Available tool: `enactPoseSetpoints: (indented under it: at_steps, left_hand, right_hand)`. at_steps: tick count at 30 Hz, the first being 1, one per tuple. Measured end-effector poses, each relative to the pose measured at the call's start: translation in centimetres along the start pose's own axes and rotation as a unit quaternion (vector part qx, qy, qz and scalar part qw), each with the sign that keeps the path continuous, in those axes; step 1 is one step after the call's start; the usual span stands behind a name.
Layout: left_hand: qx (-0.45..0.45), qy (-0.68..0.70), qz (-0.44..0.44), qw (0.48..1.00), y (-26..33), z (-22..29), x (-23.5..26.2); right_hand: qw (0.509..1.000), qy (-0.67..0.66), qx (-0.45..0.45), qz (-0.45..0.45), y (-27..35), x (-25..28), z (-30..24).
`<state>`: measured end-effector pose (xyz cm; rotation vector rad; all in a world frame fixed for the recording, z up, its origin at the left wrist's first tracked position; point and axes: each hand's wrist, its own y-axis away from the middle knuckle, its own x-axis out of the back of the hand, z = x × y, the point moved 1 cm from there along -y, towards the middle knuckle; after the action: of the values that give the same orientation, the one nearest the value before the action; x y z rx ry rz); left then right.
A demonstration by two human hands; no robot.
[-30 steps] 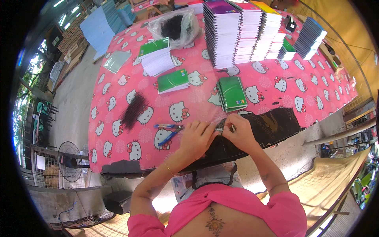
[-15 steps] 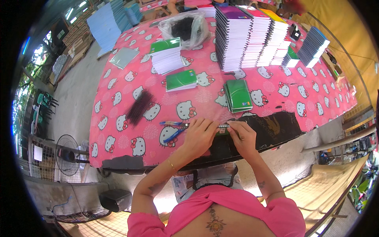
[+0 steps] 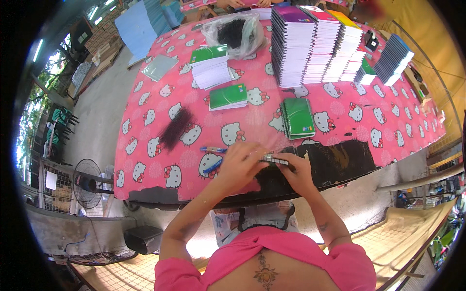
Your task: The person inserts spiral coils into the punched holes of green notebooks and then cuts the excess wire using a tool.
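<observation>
At the near edge of the table, a small spiral notebook (image 3: 278,161) is held nearly edge-on, its row of binding coils showing. My right hand (image 3: 297,172) is closed on its right end, thumb and fingers pinching it. My left hand (image 3: 242,162) is slightly blurred, with its fingers bent round the notebook's left end; its fingertips are partly hidden. Just left of that hand lie blue-handled pliers (image 3: 212,166), their head hidden by the hand. Beyond my hands, a few green spiral notebooks (image 3: 298,119) lie stacked.
A loose heap of black binding coils (image 3: 176,128) lies left. Green notebooks (image 3: 228,96) and a taller green-topped stack (image 3: 208,54) stand behind. Tall notebook stacks (image 3: 291,48) rise at the far right, near a plastic bag (image 3: 257,36) of black coils. Another person's hands (image 3: 236,3) show at the top.
The notebook has tilted from showing its green cover to nearly edge-on. My right hand has turned with it. The whole view has shifted slightly.
</observation>
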<state>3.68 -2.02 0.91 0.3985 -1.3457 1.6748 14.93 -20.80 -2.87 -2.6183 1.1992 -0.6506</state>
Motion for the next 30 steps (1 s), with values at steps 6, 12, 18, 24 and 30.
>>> enactPoseSetpoints:
  at_steps: [6, 12, 18, 24, 30]
  left_hand:
    - [0.094, -0.240, -0.124, 0.958, 6.3, -5.8, 3.9]
    - [0.444, 0.149, -0.094, 0.879, 4.4, -5.0, 4.3]
    - [0.583, 0.530, -0.150, 0.597, 3.3, -4.6, 1.9]
    - [0.596, 0.528, -0.185, 0.576, 2.7, -6.6, 1.0]
    - [0.594, 0.541, -0.187, 0.565, 2.4, -6.4, 1.1]
  right_hand:
    - [0.971, 0.178, 0.157, 0.003, 1.1, -0.6, 1.1]
    - [0.930, 0.325, 0.115, -0.129, 1.4, -1.4, 0.2]
    - [0.930, 0.324, 0.114, -0.132, 1.2, -1.5, 0.0]
    - [0.932, 0.317, 0.113, -0.132, 1.1, -1.5, 0.3]
    - [0.932, 0.318, 0.113, -0.133, 1.1, -1.4, 0.3]
